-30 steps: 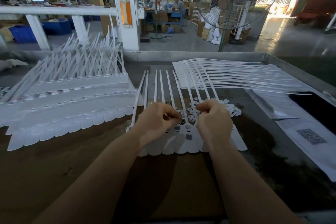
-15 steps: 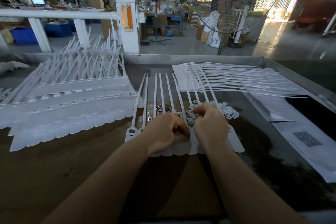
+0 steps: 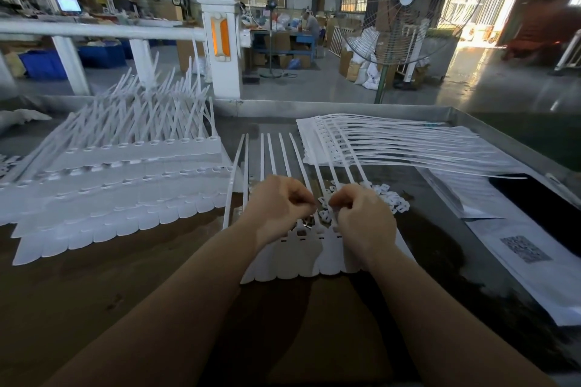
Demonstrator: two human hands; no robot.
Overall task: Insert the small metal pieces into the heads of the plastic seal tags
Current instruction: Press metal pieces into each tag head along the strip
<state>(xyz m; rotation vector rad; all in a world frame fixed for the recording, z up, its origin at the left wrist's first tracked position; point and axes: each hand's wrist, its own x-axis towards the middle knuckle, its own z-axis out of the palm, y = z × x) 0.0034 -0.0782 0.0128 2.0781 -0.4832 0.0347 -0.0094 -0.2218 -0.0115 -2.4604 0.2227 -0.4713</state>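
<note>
Row of plastic seal tags [image 3: 294, 261] lies flat on the work table [image 3: 125, 276], flag ends toward the person, straps fanned away. Laid side by side so the heads line up in one band and can be filled in sequence. Two or three heads near the row's middle show a dark insert [image 3: 302, 232]; judged already loaded, the others not yet.

Left hand [image 3: 278, 206] hangs over the left part of the head band, fingers curled, thumb and forefinger tips pressed together. Right hand [image 3: 364, 218] likewise curled over the right part, fingertips closed near a head. Each probably pinches a small metal piece, but the pieces are too small and blurred to confirm; what is pinched I cannot tell. Both wrists hover low over the row, which keeps the travel from supply to head short.

Just beyond the row, between its straps, lies a loose scatter of small white and metal parts [image 3: 388, 196], apparently the supply, placed within finger reach.

Left of the row: large stack of seal tags [image 3: 119, 185] in stepped layers, straps tilted upward; whether finished stock I cannot tell. Beyond the row to the right: a flat pile of tags [image 3: 393, 148], straps running rightward. Further right of the row, plastic bags with a printed code label [image 3: 525, 250].
</note>
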